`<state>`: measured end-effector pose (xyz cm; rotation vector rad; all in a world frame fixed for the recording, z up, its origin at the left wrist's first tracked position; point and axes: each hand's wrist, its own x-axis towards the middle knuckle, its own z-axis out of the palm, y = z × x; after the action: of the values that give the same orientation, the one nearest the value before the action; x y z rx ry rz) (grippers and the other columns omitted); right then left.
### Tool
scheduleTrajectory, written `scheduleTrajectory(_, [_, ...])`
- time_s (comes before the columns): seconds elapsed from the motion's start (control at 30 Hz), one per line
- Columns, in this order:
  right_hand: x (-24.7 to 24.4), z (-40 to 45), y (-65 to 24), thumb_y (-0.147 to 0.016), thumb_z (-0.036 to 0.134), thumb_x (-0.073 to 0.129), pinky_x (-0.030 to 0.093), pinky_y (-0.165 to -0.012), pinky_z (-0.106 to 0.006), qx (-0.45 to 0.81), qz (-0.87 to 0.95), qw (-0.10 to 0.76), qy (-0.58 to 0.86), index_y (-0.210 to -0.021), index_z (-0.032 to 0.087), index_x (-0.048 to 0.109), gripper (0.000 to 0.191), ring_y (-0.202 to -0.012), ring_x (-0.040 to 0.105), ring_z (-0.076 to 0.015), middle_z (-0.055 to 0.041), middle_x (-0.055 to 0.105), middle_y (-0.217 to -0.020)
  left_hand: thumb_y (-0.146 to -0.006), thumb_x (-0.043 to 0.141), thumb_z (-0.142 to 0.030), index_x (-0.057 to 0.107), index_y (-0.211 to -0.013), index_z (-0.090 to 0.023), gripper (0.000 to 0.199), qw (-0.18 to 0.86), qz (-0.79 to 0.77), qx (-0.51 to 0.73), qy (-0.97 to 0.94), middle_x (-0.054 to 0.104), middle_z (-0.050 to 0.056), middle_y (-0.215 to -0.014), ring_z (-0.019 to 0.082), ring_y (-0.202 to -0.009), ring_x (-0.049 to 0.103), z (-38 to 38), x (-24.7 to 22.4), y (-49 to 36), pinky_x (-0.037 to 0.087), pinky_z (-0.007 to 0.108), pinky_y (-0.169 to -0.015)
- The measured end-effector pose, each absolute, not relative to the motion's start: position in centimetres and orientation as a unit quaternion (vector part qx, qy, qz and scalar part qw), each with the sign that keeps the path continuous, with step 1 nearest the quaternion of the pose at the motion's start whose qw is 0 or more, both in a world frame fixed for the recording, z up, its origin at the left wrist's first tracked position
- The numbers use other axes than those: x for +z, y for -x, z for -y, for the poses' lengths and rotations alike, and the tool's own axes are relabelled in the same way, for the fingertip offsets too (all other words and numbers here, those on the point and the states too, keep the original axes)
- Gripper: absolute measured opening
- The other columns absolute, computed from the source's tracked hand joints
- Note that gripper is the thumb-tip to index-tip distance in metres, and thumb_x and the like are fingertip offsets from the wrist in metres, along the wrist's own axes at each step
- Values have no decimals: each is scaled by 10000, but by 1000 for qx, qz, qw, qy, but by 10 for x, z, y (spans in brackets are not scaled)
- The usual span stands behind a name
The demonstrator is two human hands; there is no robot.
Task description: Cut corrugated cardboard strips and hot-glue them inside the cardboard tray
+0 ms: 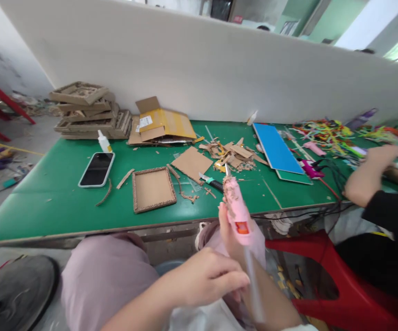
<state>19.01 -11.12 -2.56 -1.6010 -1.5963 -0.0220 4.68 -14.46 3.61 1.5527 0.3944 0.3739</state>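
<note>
My right hand (231, 232) is wrapped round a pink glue gun (236, 207), its nozzle pointing away over the table edge. A clear glue stick (254, 285) sticks out of its rear end. My left hand (213, 276) is beside the stick, its fingers bent and near it; whether they pinch anything is hidden. On the green table (99, 211) lies a square cardboard tray (154, 187) with a twisted rim. A flat cardboard square (192, 163) and a cutter knife (213, 184) are to its right.
Stacked cardboard frames (88, 115), a phone (96, 169), a glue bottle (104, 142) and a yellow package (166, 123) are left. Scraps (236, 154) and a blue board (277, 148) lie right. Another person's arm (371, 174) and a red stool (323, 276) are far right.
</note>
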Motion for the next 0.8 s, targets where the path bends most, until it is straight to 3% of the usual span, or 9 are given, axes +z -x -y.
scheduleTrajectory(0.07, [-16, 111, -194, -883, 397, 374, 484, -492, -260, 77, 607, 460, 644, -900, 194, 560, 276, -551, 587, -153, -7, 528, -552, -860, 465, -425, 662, -750, -139, 365, 611, -229, 159, -741, 663, 33, -697, 109, -655, 585, 128, 36, -20, 424, 192, -641])
scheduleTrajectory(0.13, [-5, 107, -198, -840, 413, 457, 482, -481, -261, 176, 588, 475, 631, -924, 188, 542, 255, -470, 544, -131, 40, 478, -490, -882, 412, -379, 651, -725, -145, 370, 540, -391, 240, -706, 660, 27, -694, 112, -655, 587, 106, 26, 11, 432, 198, -629])
scheduleTrajectory(0.2, [7, 101, -201, -774, 416, 533, 405, -394, -234, 345, 538, 491, 592, -846, 173, 537, 253, -333, 408, -93, 93, 363, -377, -865, 428, -366, 639, -738, -147, 329, 360, -572, 336, -656, 661, 41, -741, 137, -706, 592, 80, 9, 41, 449, 228, -668])
scheduleTrajectory(0.27, [17, 94, -202, -701, 387, 614, 351, -381, -210, 471, 469, 482, 571, -821, 163, 538, 266, -317, 362, -68, 98, 379, -369, -846, 454, -307, 633, -932, -151, 252, 195, -668, 360, -622, 661, 76, -933, 168, -840, 601, 54, -9, 66, 466, 266, -745])
scheduleTrajectory(0.37, [32, 81, -203, -644, 374, 671, 302, -378, -195, 508, 447, 440, 590, -802, 149, 551, 300, -323, 382, -63, 77, 437, -390, -800, 535, -290, 553, -1136, -130, 372, 136, -701, 301, -632, 604, 141, -1098, 214, -947, 583, 25, -29, 88, 464, 331, -827])
scheduleTrajectory(0.47, [44, 68, -202, -646, 383, 673, 253, -375, -196, 492, 462, 412, 613, -807, 144, 560, 310, -333, 399, -75, 60, 443, -380, -788, 532, -221, 509, -1197, -134, 419, 121, -708, 266, -643, 623, 134, -1060, 233, -934, 589, 15, -39, 92, 458, 369, -845])
scheduleTrajectory(0.8, [52, 46, -183, -632, 384, 676, 242, -380, -218, 468, 488, 361, 642, -778, 159, 554, 295, -360, 403, -87, 50, 429, -367, -775, 436, -103, 472, -1244, -164, 474, 101, -706, 223, -664, 657, 76, -973, 217, -852, 612, 20, -32, 102, 474, 337, -785])
